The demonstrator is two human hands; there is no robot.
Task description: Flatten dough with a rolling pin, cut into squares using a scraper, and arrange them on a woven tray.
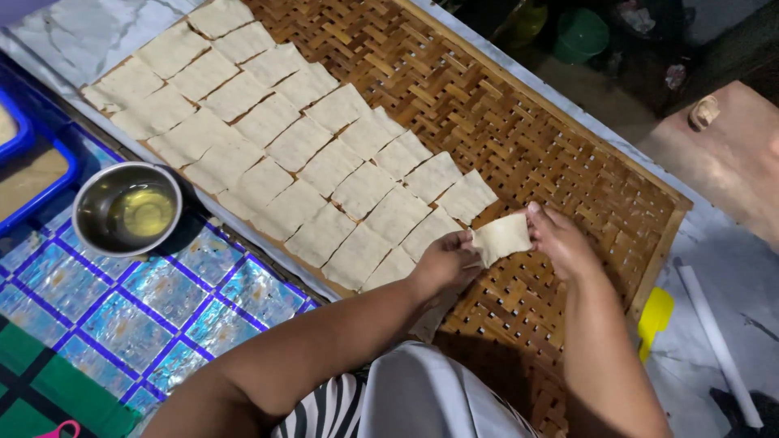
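Holding: left hand (pixel 445 264) and right hand (pixel 560 241) share one thin, pale, roughly square sheet of dough (pixel 502 238), just right of the frame's centre.
Grip, left: fingers (pixel 464 241) closed together on the sheet's left edge.
Grip, right: thumb and fingers clamped on the sheet's right edge.
Sheet position: stretched between the two hands, lifted a little above the tray, just beside the last laid piece.
Under the hands: long woven bamboo tray with a wooden frame (pixel 519 130), running from the upper middle of the frame down to the lower right.
On the tray: rows of the same pale dough squares (pixel 300 146), edge to edge, covering the tray's left part from the upper left to the centre; the right part shows bare weave.
Left of centre: round steel bowl of clear yellowish liquid (pixel 127 208), apart from the tray, standing on a shiny blue checked mat (pixel 162 308).
Far left edge: blue plastic container (pixel 32 174), only partly in view.
Lower right: yellow plastic object (pixel 656 318) just beside the tray's frame, and a white tube (pixel 718 341) lying on the grey floor.
Bottom centre: striped and grey clothing (pixel 406 397) of the person.
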